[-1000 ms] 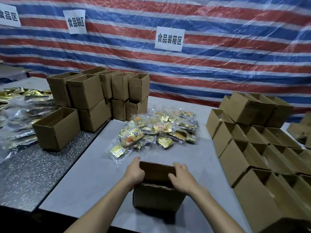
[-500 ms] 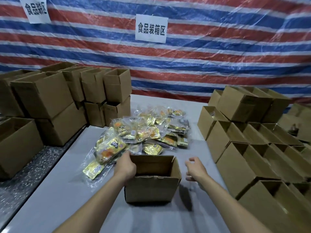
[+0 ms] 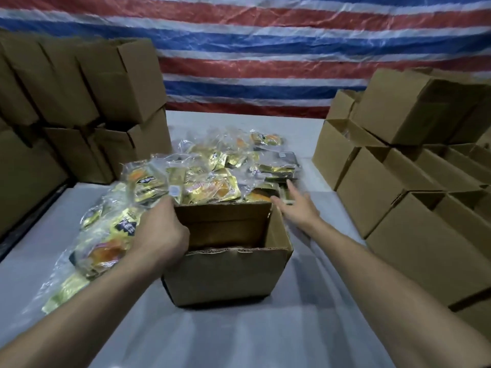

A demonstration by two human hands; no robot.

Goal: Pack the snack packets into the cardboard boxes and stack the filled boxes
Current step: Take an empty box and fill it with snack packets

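Left hand [image 3: 159, 232] grips the box [image 3: 225, 277], right hand [image 3: 297, 208] outstretched near packets [image 3: 210, 187]

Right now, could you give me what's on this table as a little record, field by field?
open box: upright, no packets visible inside
snack packets: loose pile behind the open box
left hand: grips the open box's left wall
right hand: fingers straight, by the snack packets
stacked boxes: left of the pile
right boxes: open, in rows

My table [image 3: 239, 338] bears the box [image 3: 225, 277] my left hand [image 3: 159, 235] grips, packets [image 3: 210, 187] heaped at my right fingertips [image 3: 290, 186], and a left stack [image 3: 138, 147] and right stack [image 3: 372, 189] outside both hands.
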